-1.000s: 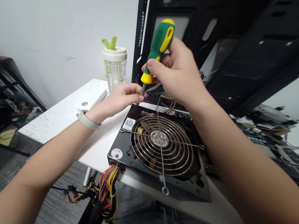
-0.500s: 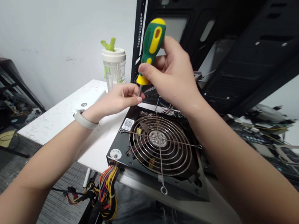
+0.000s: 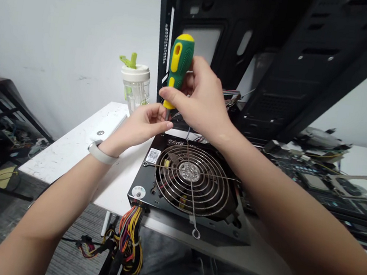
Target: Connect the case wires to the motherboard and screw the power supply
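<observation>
My right hand is closed around a green and yellow screwdriver, which stands upright with its shaft pointing down. The thumb and fingers of my left hand pinch the shaft low down; the tip is hidden behind them. Both hands are over the far left corner of a black power supply. A round wire fan grill covers its fan, and the grill's near mounting ring sticks out loose from the casing. Coloured cables hang from the power supply's left side over the table edge.
A clear drinking cup with a green spout stands behind my left hand. A white phone-like object lies on the white table. A black computer case rises behind. Circuit boards lie to the right.
The screwdriver handle has turned in my right hand, and its yellow inlay faces further left. The right hand has come slightly down. The whole view has shifted a little.
</observation>
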